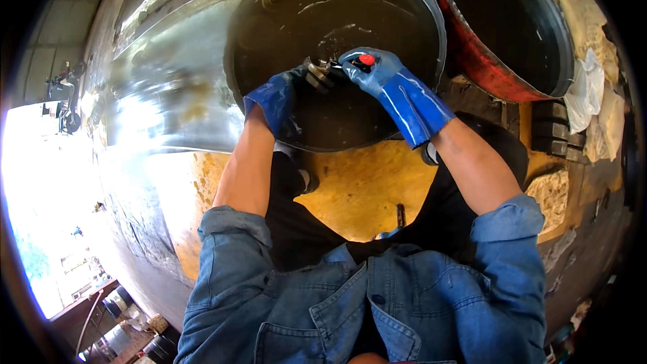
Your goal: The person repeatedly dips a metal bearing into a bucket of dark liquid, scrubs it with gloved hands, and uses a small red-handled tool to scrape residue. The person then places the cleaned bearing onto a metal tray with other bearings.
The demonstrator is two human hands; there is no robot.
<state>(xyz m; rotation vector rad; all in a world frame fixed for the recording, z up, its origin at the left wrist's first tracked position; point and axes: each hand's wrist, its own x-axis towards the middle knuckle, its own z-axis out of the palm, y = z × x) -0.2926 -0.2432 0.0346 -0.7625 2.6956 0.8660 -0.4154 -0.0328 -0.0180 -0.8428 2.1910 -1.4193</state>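
Note:
Both my hands wear blue rubber gloves over a wide round tub [439,34] of dark, murky liquid. My left hand [275,96] is closed on a shiny metal part [317,74] with a rounded, ridged shape, just above the liquid. A tool with a red handle end [366,59] sits in my closed right hand [379,75]. Its thin metal tip reaches toward the metal part, and whether they touch is unclear. The glove hides most of the tool, so its kind does not show. Ripples mark the surface beyond my hands.
Right of the tub stands a red drum [477,50] with dark liquid inside. A shiny metal sheet [178,98] lies at the left. Beneath my legs is a yellowish board [360,182]. A whitish plastic bag [588,91] and dark blocks [549,138] are at the right.

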